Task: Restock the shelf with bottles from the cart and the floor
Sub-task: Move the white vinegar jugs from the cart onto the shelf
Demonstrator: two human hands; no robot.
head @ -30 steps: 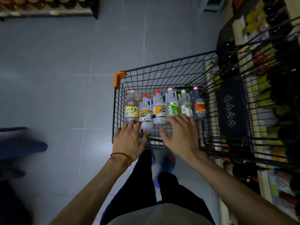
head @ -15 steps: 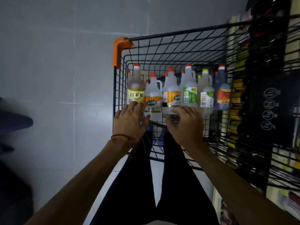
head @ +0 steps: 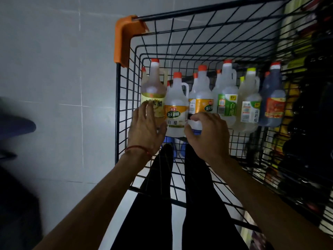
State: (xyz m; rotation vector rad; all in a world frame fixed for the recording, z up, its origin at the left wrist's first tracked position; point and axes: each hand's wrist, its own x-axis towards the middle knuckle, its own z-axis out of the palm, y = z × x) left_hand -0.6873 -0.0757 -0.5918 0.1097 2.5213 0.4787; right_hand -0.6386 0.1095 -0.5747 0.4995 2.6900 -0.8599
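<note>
- Left hand (head: 146, 129), low centre: fingers spread wide and straight, tips laid on the amber bottle (head: 153, 89) and its yellow label. No grip.
- Right hand (head: 209, 136) beside it: fingers half-curled at the base of the orange-label bottle (head: 202, 94). Whether they have closed on it, I can't tell.
- The bottles (head: 227, 98) stand packed in a row mid-frame, inside the cart (head: 198, 10).
- Danger: grab that slick, rounded plastic low down and a tall bottle could tip into its neighbours, domino-style.
- Translucent jugs, moulded loop handles, red caps, glossy labels, thin black wire mesh, orange corner guard (head: 124, 38).
</note>
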